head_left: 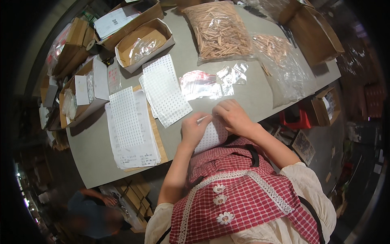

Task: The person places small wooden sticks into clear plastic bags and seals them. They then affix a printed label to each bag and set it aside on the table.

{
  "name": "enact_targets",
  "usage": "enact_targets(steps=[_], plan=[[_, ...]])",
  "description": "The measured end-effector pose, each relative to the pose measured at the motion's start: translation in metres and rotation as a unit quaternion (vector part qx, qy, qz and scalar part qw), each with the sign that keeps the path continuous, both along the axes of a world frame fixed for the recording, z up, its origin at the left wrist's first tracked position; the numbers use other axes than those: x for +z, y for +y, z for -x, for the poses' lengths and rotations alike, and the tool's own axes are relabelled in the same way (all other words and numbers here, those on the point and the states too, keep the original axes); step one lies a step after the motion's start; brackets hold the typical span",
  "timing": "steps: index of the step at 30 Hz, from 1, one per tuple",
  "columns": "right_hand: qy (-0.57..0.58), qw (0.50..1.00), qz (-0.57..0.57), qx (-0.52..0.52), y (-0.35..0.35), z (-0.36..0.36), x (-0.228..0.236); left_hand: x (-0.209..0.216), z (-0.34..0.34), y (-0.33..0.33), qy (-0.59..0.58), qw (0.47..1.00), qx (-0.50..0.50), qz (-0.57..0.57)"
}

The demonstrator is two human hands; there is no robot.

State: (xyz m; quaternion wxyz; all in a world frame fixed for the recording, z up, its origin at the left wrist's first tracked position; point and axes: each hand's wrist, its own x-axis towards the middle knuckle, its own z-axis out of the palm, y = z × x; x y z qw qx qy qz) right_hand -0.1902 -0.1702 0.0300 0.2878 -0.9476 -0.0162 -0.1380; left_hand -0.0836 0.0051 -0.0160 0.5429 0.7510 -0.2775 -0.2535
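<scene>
A white sheet (214, 135) printed with rows of small marks, like a sticker sheet, is bent over the table's near edge against my apron. My left hand (195, 129) is closed at the sheet's left side, with a slim pale piece (202, 119) showing between thumb and fingers; its kind is too small to tell. At the sheet's upper right, my right hand (232, 117) has its fingers curled closed over the edge. The two hands nearly meet, and the fingertips partly hide what lies between them. Just beyond them lie shiny clear plastic packets (198, 84).
More marked sheets (165, 89) and a paper stack on a board (151, 142) lie left. Bags of small wooden sticks (219, 30) (276, 51) stand at the back. Cardboard boxes (144, 44) (310, 36) line the table's sides. Another person (95, 211) is at lower left.
</scene>
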Motion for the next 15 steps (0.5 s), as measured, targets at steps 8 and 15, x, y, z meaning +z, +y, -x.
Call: enact_targets(steps=[8, 15], plan=[[-0.029, 0.995, 0.088, 0.034, -0.005, -0.003, -0.007, 0.0, -0.002, -0.003, 0.059, 0.998, 0.032, -0.018], [-0.063, 0.981, 0.156, 0.101, -0.022, -0.013, -0.007, -0.015, -0.016, -0.008, 0.104, 0.994, 0.03, -0.002]])
